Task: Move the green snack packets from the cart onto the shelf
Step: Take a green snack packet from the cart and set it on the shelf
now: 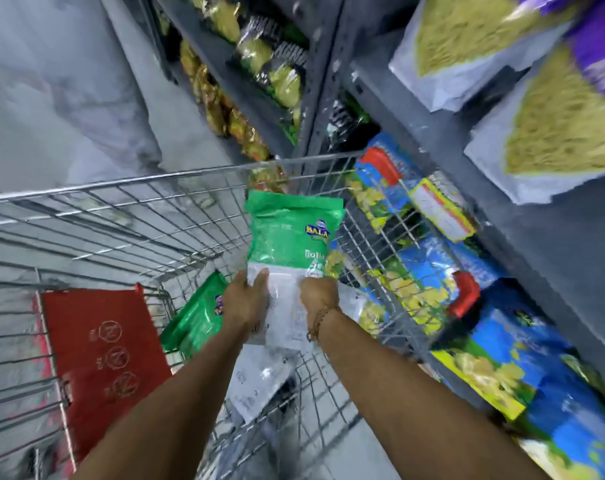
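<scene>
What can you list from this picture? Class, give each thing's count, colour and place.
Green snack packets: two green ones clearly seen; one held over the cart, one inside it.
Cart: one, silver wire, centre.
Red flap: one, at the cart's left.
Blue packets: several, lower shelf, right.
Yellow noodle bags: two, upper right.
Shelf: grey metal, right.
Left hand: grips the held packet.
Right hand: grips it too.

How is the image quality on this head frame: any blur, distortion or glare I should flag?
Head view: heavy motion blur smears the shelf packets and the blue packs; wide-angle distortion bows the cart rim and tilts the shelving; the held green packet, in the left hand and right hand, is sharpest, its logo only partly legible; lighting is even, with mild sheen on the plastic.
</scene>
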Available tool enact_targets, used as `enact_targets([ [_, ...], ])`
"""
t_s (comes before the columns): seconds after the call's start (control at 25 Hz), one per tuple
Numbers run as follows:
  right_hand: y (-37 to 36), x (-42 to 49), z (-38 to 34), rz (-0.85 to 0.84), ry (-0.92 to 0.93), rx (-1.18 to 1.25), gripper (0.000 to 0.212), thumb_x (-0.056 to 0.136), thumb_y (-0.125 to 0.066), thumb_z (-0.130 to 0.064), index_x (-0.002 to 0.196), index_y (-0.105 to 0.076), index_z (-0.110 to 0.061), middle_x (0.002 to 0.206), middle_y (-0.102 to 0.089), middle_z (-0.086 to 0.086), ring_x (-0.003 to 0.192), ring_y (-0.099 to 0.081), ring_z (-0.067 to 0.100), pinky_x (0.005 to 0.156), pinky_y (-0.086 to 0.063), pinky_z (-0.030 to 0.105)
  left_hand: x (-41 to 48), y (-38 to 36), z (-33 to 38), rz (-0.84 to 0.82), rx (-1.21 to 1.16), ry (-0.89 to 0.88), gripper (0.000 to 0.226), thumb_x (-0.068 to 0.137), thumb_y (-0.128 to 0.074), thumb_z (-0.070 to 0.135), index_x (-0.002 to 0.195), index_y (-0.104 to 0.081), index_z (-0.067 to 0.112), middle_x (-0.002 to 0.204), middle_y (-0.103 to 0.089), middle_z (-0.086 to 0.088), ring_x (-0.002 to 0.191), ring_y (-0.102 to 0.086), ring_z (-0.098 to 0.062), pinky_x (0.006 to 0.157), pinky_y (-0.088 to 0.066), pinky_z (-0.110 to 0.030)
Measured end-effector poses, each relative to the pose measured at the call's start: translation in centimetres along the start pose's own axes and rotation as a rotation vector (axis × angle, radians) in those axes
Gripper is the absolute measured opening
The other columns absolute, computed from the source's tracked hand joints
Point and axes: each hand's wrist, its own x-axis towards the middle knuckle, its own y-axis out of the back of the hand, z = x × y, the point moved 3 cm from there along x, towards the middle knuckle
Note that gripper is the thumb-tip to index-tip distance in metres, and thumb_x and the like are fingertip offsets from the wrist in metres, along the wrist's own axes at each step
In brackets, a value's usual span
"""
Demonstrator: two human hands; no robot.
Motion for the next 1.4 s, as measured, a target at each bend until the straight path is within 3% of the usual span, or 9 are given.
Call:
enact_targets([
  [0.2, 10.3, -10.0, -3.6, 0.101, 0.310, 0.302, 0.009, 0.081, -0.060, -0.012, 0.089, -0.059, -0.010, 0.063, -0.051, -0.001, 0.062, -0.048, 0.016, 0.055, -0.037, 0.023, -9.4, -0.3, 8.1, 0.017, -0.117, -0.354, 0.035, 0.087, -0.053, 0.034, 0.095, -0.061, 0.001, 0.091, -0.063, -0.021, 0.084, -0.056, -0.023, 0.070, -0.039, -0.032],
  [0.44, 25.4, -20.2, -2.4, 0.402, 0.685, 0.824, 0.030, 0.078, -0.056, -0.041, 0.105, -0.050, -0.029, 0.095, -0.056, -0.005, 0.090, -0.052, 0.014, 0.095, -0.045, 0.041, -22.2, -6.9, 17.9, -0.410, -0.085, -0.774, 0.052, 0.084, -0.054, 0.046, 0.102, -0.057, -0.003, 0.086, -0.059, -0.015, 0.074, -0.055, -0.021, 0.083, -0.050, -0.034],
  [0.6, 35.2, -20.6, -0.6, 0.656, 0.582, 0.905, 0.018, 0.078, -0.057, -0.040, 0.087, -0.047, -0.030, 0.094, -0.057, 0.013, 0.088, -0.057, 0.028, 0.081, -0.046, 0.045, -29.3, -15.0, 22.5, -0.699, 0.008, -0.858, 0.012, 0.092, -0.049, 0.013, 0.093, -0.058, 0.005, 0.072, -0.053, -0.001, 0.085, -0.047, -0.020, 0.068, -0.044, -0.019],
  [0.88, 43.4, -15.7, 0.4, 0.702, 0.541, 0.787, 0.017, 0.087, -0.051, -0.018, 0.101, -0.046, -0.010, 0.105, -0.054, 0.014, 0.097, -0.051, 0.021, 0.079, -0.042, 0.018, -28.7, -27.3, 24.9, -0.886, 0.089, -0.712, 0.026, 0.087, -0.042, 0.001, 0.081, -0.060, 0.019, 0.082, -0.059, -0.002, 0.081, -0.049, -0.016, 0.066, -0.037, -0.026],
  [1.0, 42.7, -13.0, 1.7, 0.765, 0.198, 0.784, 0.060, 0.076, -0.052, -0.046, 0.126, -0.048, -0.014, 0.127, -0.051, 0.025, 0.122, -0.046, 0.037, 0.107, -0.036, 0.044, -25.6, -29.0, 25.8, -0.699, -0.080, -0.436, 0.029, 0.087, -0.044, 0.023, 0.064, -0.059, 0.017, 0.065, -0.061, 0.002, 0.082, -0.048, -0.020, 0.063, -0.036, -0.030],
  [1.08, 42.3, -13.1, 1.2, 0.769, -0.059, 1.071, 0.056, 0.081, -0.058, -0.045, 0.126, -0.043, -0.015, 0.130, -0.046, 0.018, 0.122, -0.045, 0.033, 0.109, -0.036, 0.045, -26.2, -29.9, 27.2, -0.729, -0.058, -0.450, 0.038, 0.093, -0.038, 0.032, 0.087, -0.067, 0.008, 0.081, -0.068, 0.002, 0.087, -0.051, -0.017, 0.061, -0.038, -0.028],
  [1.16, 42.7, -12.3, -0.3, 0.715, 0.053, 1.338, 0.034, 0.080, -0.058, -0.045, 0.095, -0.045, -0.017, 0.101, -0.051, 0.007, 0.096, -0.052, 0.028, 0.095, -0.047, 0.044, -27.6, -31.5, 27.6, -1.009, -0.064, -0.383, 0.045, 0.096, -0.031, 0.038, 0.098, -0.065, 0.008, 0.098, -0.072, 0.003, 0.081, -0.065, -0.015, 0.061, -0.049, -0.022],
  [1.24, 44.1, -10.1, -0.5, 0.697, 0.175, 1.379, 0.040, 0.077, -0.055, -0.054, 0.089, -0.046, -0.017, 0.092, -0.053, 0.004, 0.081, -0.053, 0.025, 0.078, -0.049, 0.038, -27.5, -31.8, 27.2, -1.105, -0.059, -0.353, 0.051, 0.094, -0.028, 0.048, 0.082, -0.066, 0.017, 0.074, -0.076, 0.010, 0.063, -0.070, -0.007, 0.060, -0.052, -0.022],
  [1.4, 45.8, -9.8, 1.4, 0.733, 0.295, 1.398, 0.044, 0.093, -0.034, -0.050, 0.118, -0.049, -0.017, 0.122, -0.051, 0.001, 0.117, -0.045, 0.020, 0.108, -0.034, 0.036, -24.9, -30.1, 25.5, -0.842, 0.109, -0.709, 0.044, 0.084, -0.047, 0.055, 0.066, -0.054, 0.015, 0.047, -0.059, 0.005, 0.048, -0.053, -0.008, 0.059, -0.042, -0.025],
])
